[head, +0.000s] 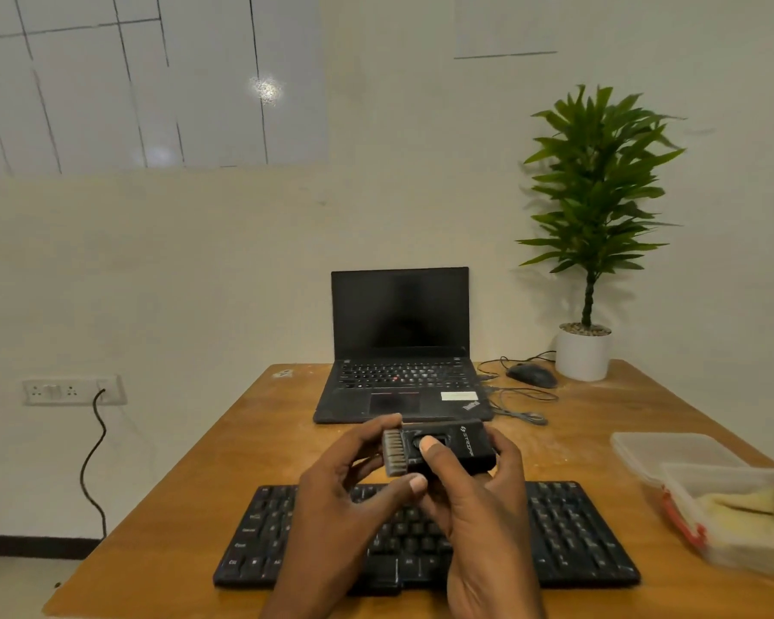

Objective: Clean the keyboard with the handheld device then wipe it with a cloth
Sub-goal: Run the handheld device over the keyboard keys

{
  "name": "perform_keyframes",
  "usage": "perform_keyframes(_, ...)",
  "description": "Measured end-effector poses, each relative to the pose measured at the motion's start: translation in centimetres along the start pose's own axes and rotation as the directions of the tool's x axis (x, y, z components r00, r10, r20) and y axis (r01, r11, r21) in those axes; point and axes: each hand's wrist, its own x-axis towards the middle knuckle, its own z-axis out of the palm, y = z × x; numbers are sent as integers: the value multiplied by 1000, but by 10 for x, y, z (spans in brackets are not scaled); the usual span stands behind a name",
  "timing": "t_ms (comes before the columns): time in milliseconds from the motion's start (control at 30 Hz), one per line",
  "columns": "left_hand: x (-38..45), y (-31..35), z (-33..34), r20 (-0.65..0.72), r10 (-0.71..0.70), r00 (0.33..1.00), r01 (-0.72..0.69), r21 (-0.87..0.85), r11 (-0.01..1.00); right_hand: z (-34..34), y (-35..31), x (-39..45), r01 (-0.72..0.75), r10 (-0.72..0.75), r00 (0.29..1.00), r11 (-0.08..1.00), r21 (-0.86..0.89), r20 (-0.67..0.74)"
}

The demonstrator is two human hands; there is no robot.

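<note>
Both your hands hold the handheld device (443, 446) above the keyboard (577, 533): your left hand (345, 498) pinches its brush end, your right hand (474, 498) curls round the body, thumb on top. At your right a plastic container (733, 547) holds a yellowish cloth (751, 507). Farther off stand a laptop (398, 346), a mouse (530, 375) and a potted plant (584, 350).

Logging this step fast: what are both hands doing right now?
Left hand: grips the handheld device at its brush end.
Right hand: holds the device body, thumb on top.
</note>
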Motion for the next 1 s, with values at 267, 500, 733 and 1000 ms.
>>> perform_keyframes(267,-8,19,27,-40,7,999,-8,-30,1000,-17,-24,-11,37,-36,999,998,-56,28)
perform_keyframes(500,-23,31,33,-56,-25,998,23,-38,999,-22,-33,-27,66,-64,998,994,-83,28)
perform_keyframes(733,-29,41,38,-73,-54,996,50,-65,997,-24,-32,-30,95,-96,995,988,-119,-6)
perform_keyframes(1000,-36,45,44,-87,-111,990,106,-58,993,-26,-34,-34,94,-95,996,993,-68,3)
